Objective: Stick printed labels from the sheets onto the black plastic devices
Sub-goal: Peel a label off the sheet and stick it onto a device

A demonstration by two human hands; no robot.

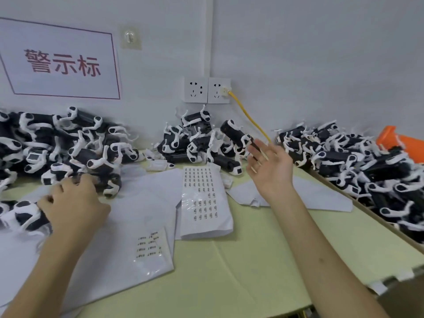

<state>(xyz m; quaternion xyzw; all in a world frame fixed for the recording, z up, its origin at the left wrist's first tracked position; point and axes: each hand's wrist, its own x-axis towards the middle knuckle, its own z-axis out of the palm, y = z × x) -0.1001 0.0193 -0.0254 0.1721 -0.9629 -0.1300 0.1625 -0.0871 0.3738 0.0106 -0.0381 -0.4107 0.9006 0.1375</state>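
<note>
"2 hands are seen. How is each held?"

"The left hand [73, 203] is laid back-up at the edge of the left heap [57, 145], with its fingers curled down onto a black device [112, 182]. Whether that device is gripped cannot be told. The right hand [271, 167] is held up with the palm turned inward and the fingers spread wide, and nothing is held in it."

"What is found past the right fingertips?"

"1 tilted device [236, 134], black with white ends, is seen just beyond them, in front of the middle heap [195, 143]. Contact cannot be made out, since the fingertips are blurred."

"Where are the labels kept?"

"2 sheets are laid on white paper [137, 203] between the hands. The fuller sheet [202, 193] is placed near the middle, and the sparser sheet [149, 246] nearer the body. More devices are heaped in a cardboard box [378, 220] at the right, with something orange [399, 141] behind."

"And beyond that?"

"Everything is set on a yellow-green table [252, 271]. On the wall, a sign [59, 63] with red characters and 2 sockets [206, 89] are seen, and a yellow cable [250, 118] is plugged into the right 1."
</note>
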